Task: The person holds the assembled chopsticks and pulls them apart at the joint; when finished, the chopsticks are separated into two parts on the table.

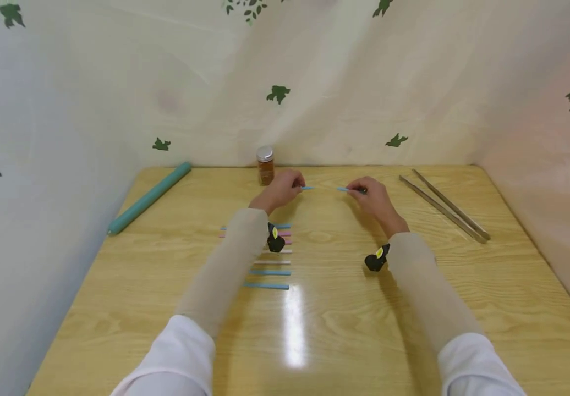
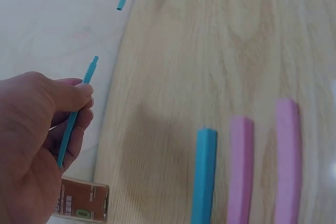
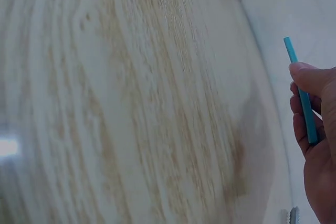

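Two sleeved forearms angle inward over a pale wood-grain worktop (image 1: 329, 313), bringing two hands face to face near its far edge. The left hand (image 1: 281, 188) pinches a slim blue stick with a narrowed tip (image 2: 70, 128) between thumb and curled fingers; the right hand (image 1: 373, 198) grips a straight blue stick (image 3: 305, 109) the same way, the ends apart. Good handling here likely means light pinches, steady wrists and both tips level and in line, clear of the blue, pink and white sticks (image 1: 271, 273) lying nearer.

wood-grain table (image 1: 344, 313), teal rod (image 1: 149, 199), jar (image 1: 266, 168), metal tongs (image 1: 443, 210), coloured sticks (image 1: 271, 273) in a row
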Demonstrator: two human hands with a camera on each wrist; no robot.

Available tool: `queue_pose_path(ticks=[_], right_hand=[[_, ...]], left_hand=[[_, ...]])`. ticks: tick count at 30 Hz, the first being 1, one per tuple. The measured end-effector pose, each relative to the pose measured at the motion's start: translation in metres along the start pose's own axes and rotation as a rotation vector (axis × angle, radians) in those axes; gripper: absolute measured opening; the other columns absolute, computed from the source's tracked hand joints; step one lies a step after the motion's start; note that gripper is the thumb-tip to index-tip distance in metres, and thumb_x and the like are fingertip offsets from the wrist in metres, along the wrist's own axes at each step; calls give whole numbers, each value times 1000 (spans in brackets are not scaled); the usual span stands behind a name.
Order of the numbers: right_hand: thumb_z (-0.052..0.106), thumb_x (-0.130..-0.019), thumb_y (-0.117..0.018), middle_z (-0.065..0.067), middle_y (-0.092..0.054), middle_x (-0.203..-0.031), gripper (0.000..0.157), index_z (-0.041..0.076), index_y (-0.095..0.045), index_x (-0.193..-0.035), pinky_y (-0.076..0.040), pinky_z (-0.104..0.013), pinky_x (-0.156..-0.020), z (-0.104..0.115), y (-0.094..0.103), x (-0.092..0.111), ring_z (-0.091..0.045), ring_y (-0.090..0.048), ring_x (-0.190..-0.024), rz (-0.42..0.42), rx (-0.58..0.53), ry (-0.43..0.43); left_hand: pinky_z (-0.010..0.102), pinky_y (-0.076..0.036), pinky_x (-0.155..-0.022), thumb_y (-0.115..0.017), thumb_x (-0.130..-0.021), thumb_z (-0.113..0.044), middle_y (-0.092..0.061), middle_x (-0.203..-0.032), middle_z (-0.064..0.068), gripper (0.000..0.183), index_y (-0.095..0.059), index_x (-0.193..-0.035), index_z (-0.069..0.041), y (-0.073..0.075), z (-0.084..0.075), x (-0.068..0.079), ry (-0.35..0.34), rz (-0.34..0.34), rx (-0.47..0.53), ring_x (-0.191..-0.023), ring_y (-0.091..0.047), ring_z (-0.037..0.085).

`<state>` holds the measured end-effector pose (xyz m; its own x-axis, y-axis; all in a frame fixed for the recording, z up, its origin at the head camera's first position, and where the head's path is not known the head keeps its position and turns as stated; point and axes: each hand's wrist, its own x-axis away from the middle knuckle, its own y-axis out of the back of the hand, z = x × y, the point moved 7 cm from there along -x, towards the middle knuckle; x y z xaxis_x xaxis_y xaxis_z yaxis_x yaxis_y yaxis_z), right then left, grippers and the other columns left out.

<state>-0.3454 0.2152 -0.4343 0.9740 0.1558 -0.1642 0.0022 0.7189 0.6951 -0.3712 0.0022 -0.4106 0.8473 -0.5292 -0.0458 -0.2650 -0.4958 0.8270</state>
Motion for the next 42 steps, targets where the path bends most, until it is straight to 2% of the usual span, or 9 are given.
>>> queue_pose_path(ticks=[4, 8, 15, 22, 27, 31, 36, 42], right_hand=[[14, -94, -61, -17, -61, -107, 19, 1, -69, -104, -45, -44, -85, -7, -2, -3, -31, -55, -96, 17, 18, -13], [13, -93, -62, -19, -62, -107, 18, -1, -69, -103, -45, -46, -89, -12, -6, -5, -32, -56, -99, 10, -20, -1], [16, -93, -62, -15, -64, -107, 17, 4, -70, -102, -44, -43, -93, -25, -12, -7, -29, -56, -101, 6, -104, -53], [17, -92, -64, -14, -62, -105, 17, 4, -71, -101, -45, -42, -90, -31, -16, -10, -28, -55, -98, 15, -134, -62], [15, -90, -67, -14, -62, -103, 15, 3, -73, -97, -44, -40, -87, -27, -14, -15, -28, -56, -95, -1, -89, -11], [16, -90, -67, -14, -61, -104, 16, 5, -74, -98, -44, -42, -88, -26, -13, -17, -29, -56, -96, 10, -38, 16], [20, -91, -66, -12, -58, -106, 18, 8, -74, -102, -45, -44, -90, -33, -11, -19, -29, -54, -98, 27, 11, -9], [21, -91, -66, -13, -56, -103, 20, 9, -74, -105, -44, -43, -86, -36, -10, -22, -28, -52, -94, 28, 27, -9]], left_hand=[[33, -46, -89, -57, -92, -3, -64, -101, 13, 11, -64, -101, 0, -10, 3, -11, 50, 5, 6, -95, -57, 22], [31, -45, -88, -55, -92, -2, -63, -102, 11, 14, -63, -102, -1, -22, 5, -16, 81, 17, 40, -94, -55, 20], [27, -41, -77, -55, -93, -2, -56, -91, 6, 8, -62, -97, -3, -39, 13, -18, 138, 13, 169, -86, -50, 17], [27, -42, -78, -56, -93, -2, -58, -91, 6, 9, -65, -96, -3, -43, 14, -23, 136, 18, 166, -86, -51, 17], [28, -44, -78, -54, -94, -1, -59, -92, 7, 11, -64, -96, -3, -44, 15, -26, 146, 21, 193, -87, -52, 18], [27, -44, -76, -54, -93, 1, -60, -90, 7, 11, -65, -94, -3, -45, 17, -30, 134, 1, 210, -85, -52, 17], [28, -44, -77, -55, -92, 2, -62, -89, 8, 12, -67, -94, -2, -46, 17, -34, 108, -26, 209, -84, -53, 18], [33, -46, -86, -57, -92, 0, -65, -95, 9, 13, -69, -96, -3, -46, 20, -36, 111, -62, 229, -91, -55, 20]])
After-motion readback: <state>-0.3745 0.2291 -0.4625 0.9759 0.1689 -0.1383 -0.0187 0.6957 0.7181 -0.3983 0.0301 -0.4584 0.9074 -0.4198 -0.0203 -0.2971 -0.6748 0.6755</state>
